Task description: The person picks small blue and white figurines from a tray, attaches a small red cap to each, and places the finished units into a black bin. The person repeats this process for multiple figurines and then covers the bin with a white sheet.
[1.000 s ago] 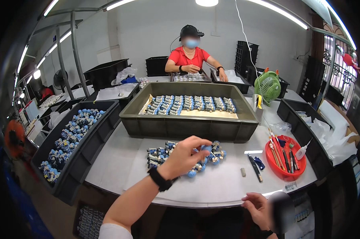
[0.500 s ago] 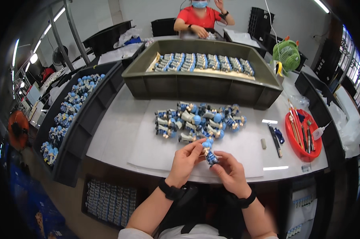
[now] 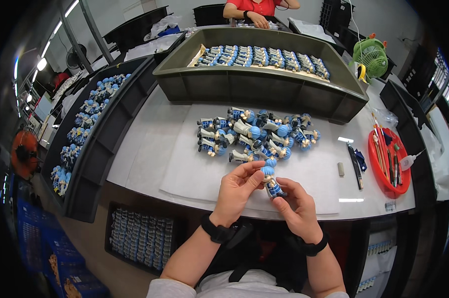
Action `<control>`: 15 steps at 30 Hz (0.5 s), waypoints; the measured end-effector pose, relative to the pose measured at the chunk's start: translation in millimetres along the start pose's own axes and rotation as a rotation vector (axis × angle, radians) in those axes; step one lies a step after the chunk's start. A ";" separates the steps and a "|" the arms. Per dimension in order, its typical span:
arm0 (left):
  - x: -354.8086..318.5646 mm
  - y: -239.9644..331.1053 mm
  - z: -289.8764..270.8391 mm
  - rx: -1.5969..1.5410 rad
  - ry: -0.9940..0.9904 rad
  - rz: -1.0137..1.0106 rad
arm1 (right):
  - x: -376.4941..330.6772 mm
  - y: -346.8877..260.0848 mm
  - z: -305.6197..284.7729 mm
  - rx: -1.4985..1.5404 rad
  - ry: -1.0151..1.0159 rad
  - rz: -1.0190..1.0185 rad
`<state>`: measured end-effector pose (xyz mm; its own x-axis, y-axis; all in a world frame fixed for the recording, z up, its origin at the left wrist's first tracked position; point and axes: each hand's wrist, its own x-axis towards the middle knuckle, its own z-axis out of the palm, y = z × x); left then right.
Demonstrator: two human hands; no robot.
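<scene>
Between my two hands is a small blue-haired figurine (image 3: 272,184) in a blue and white outfit, held tilted above the front of the white work sheet. My left hand (image 3: 239,187) pinches it near the head with thumb and forefinger. At its dark feet, the fingers of my right hand (image 3: 296,204) close on the lower end. Just beyond lies a loose heap of similar figurines (image 3: 254,131), some face up and others turned over. The nearest one in the heap is partly hidden behind my left fingers.
A large grey-green crate (image 3: 264,89) with rows of figurines stands behind the heap. At left is a dark bin (image 3: 112,119) of figurines. A red basket (image 3: 407,186) of brushes, a black pen-like tool (image 3: 356,166) and an eraser-like block (image 3: 340,169) lie right. A co-worker (image 3: 256,12) sits opposite.
The view has tilted and shifted, so the table appears higher. The figurine stays in both hands and is turned slightly. The co-worker's near hand has moved a little.
</scene>
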<state>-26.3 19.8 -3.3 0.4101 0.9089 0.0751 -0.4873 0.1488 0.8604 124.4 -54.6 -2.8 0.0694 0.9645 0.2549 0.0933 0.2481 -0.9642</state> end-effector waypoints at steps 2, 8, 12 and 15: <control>-0.3 -0.3 -3.9 0.029 -0.012 -0.017 | -0.2 1.8 0.3 0.026 0.001 0.008; -1.1 0.3 -4.6 -0.001 -0.022 -0.040 | -1.4 -7.2 -1.0 0.127 0.005 0.103; -1.9 1.8 -1.0 -0.018 -0.018 -0.020 | -1.8 -5.1 -2.3 0.146 0.005 0.104; -2.3 5.4 3.1 -0.007 -0.014 -0.014 | -2.2 -4.6 -2.5 0.165 0.032 0.118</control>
<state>-27.5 17.4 2.7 0.4273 0.9014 0.0702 -0.4866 0.1638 0.8581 126.4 -58.1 1.2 0.1019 0.9850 0.1393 -0.0811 0.1478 -0.9857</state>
